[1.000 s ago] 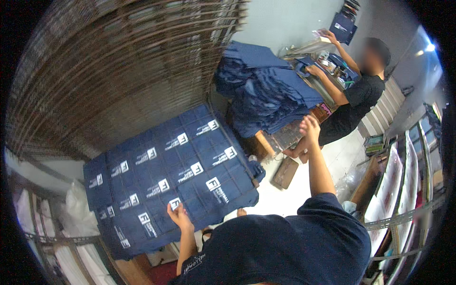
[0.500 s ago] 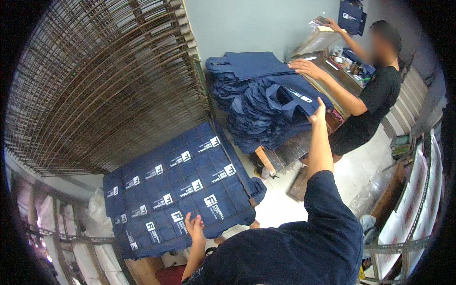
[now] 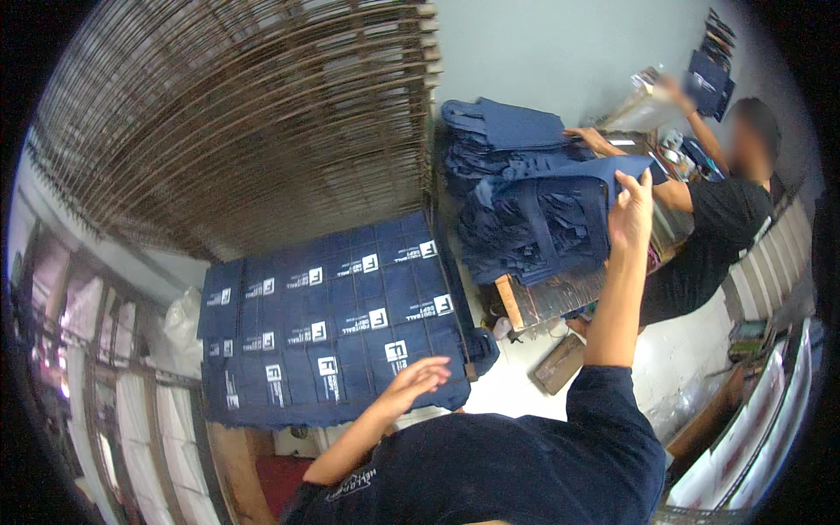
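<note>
bag, navy, raised at one edge over the pile on the worktop; right grip apparently pinching it, left grip (empty) spread near printed panels. step, seemingly: picking up; clearing the pile would call for a firm pinch.

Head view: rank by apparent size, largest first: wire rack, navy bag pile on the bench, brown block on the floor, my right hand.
Wire rack
Navy bag pile
Right hand and brown block: too alike to rank

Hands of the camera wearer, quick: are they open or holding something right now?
Left hand: open, holding nothing.
Right hand: closed on the edge of a navy cloth bag.
</note>
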Demonstrator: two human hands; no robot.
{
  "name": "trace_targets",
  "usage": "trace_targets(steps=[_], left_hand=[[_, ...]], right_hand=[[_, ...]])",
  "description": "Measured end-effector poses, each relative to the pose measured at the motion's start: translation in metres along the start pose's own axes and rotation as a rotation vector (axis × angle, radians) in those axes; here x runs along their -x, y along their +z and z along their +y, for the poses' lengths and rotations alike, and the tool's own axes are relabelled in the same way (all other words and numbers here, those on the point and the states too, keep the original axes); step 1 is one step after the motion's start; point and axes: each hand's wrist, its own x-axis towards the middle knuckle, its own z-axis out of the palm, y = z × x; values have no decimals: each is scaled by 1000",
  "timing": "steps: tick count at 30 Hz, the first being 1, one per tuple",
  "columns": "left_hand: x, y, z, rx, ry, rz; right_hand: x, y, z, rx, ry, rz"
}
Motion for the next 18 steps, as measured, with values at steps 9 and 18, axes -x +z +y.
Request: trace_targets(steps=[9,18], left_hand=[[1,-4,48,798,304,-349],[142,-93,51,831,119,463]], right_hand=[[166,118,1,181,173,-289],[288,162,106,156,855,-304]])
